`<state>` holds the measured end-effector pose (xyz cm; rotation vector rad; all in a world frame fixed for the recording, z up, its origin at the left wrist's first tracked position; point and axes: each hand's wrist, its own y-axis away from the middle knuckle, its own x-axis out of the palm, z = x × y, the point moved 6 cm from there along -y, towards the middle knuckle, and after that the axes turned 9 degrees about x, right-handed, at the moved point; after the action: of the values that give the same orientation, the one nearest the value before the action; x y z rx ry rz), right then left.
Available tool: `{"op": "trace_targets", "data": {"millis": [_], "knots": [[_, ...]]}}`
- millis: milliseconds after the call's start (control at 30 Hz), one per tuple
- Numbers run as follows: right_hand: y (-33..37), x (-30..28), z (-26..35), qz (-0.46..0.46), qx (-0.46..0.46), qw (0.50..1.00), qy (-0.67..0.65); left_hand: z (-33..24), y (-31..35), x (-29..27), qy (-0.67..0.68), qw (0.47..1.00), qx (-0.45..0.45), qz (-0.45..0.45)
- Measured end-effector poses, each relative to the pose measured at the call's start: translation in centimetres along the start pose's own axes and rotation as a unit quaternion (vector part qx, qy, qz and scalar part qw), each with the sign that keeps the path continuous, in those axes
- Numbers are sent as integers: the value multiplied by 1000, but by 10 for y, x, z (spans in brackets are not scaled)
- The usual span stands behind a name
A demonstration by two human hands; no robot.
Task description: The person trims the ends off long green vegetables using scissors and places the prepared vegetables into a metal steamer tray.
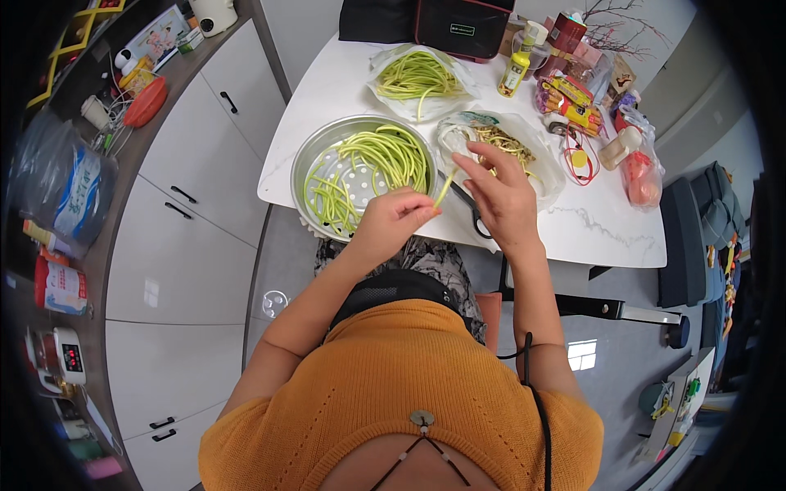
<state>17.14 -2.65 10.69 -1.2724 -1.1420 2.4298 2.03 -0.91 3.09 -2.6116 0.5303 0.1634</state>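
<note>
My left hand (397, 219) is closed in a pinch on a short piece of green garlic scape (444, 190), at the basin's front right edge. My right hand (501, 192) is open, its fingers bent and apart, with fingertips close to the scape's upper end. A round metal basin (296, 176) with a perforated bottom stands left of them; long scapes (393, 155) lie at its right and cut-looking short pieces (332, 200) at its left. Behind the right hand, a plastic bag (544, 155) holds brownish scraps (503, 143). Scissors (479, 221) with dark handles lie partly hidden beside that hand.
Another plastic bag (385, 94) of scapes lies farther back on the white table (606, 221). A yellow bottle (514, 72), snack packs (569, 106), a red cord (580, 164) and a bag of reddish fruit (641, 176) stand rightward. White cabinets (180, 270) line the left.
</note>
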Motion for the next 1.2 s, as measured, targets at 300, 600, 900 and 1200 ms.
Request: {"op": "trace_targets", "data": {"millis": [300,600,900,1200], "knots": [[1,-2,-7,120,25,992,15,-50,3,0,-307,933,188,-22],[3,-7,1,139,24,990,5,-53,3,2,-389,893,223,-35],[17,15,-4,121,46,992,-6,-51,3,1,-411,882,226,-50],[42,44,-31,41,309,874,-372,-47,6,5,-328,919,206,-73]]}}
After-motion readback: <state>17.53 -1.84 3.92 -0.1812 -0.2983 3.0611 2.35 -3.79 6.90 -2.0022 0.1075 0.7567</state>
